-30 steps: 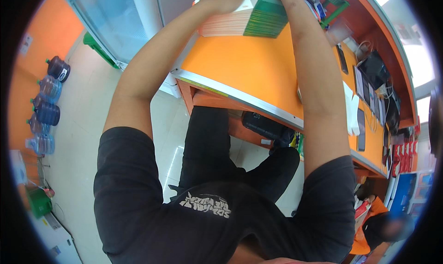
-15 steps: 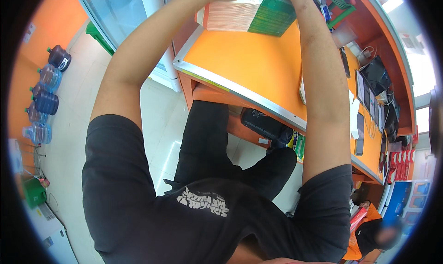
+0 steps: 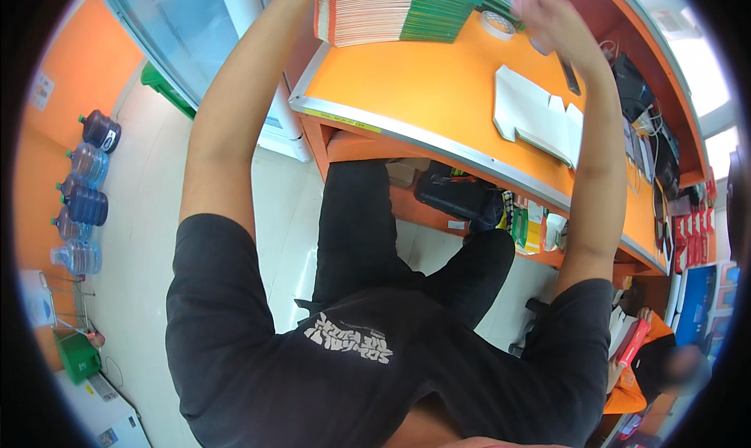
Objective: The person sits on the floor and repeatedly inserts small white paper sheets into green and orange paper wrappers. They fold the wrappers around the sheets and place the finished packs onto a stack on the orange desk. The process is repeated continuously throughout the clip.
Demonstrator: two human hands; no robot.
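A thick stack of folded cards or flattened cartons (image 3: pixel 375 14), with orange, white and green edges, lies at the far end of the orange desk (image 3: pixel 391 88). My left forearm reaches up beside its left end, and the hand is beyond the top edge of the picture. To the right of the stack, my right hand (image 3: pixel 555 25) hovers over the desk, smeared by motion, so its fingers cannot be read. Nearest to it is a roll of tape (image 3: pixel 497 25). A white cut piece of card (image 3: pixel 536 115) lies flat on the desk, partly covered by my right forearm.
Phones and cables (image 3: pixel 637 143) lie along the right side of the desk, under an orange shelf. Below the desk is a black bag (image 3: pixel 458 197). Several water bottles (image 3: pixel 82 194) line the left wall. A person in orange (image 3: pixel 634 370) holds a red box at the lower right.
My right hand has left the stack and moved right. The white card and tape roll have come into view. My left hand has gone out of the picture as the view shifted.
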